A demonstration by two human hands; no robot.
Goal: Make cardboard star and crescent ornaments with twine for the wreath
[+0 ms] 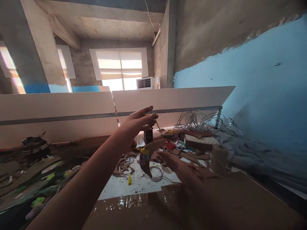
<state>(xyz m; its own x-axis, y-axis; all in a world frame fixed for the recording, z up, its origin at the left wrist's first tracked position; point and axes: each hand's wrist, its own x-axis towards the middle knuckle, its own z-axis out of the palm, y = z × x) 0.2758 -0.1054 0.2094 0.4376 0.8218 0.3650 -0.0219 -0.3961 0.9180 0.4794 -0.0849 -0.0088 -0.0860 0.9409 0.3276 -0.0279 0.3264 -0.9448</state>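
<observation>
Left hand: thin stick between fingers, raised near dark jar. Right hand: holding brown crescent with yellow flower, above white counter. Nearby: yellow piece, spool of twine, patterned purse.

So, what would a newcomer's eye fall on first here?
Probably the left hand at the picture's centre, its forearm rising from the lower left. The bright window behind and the blue wall on the right compete, with the tangled pale coils beyond the clutter.
</observation>
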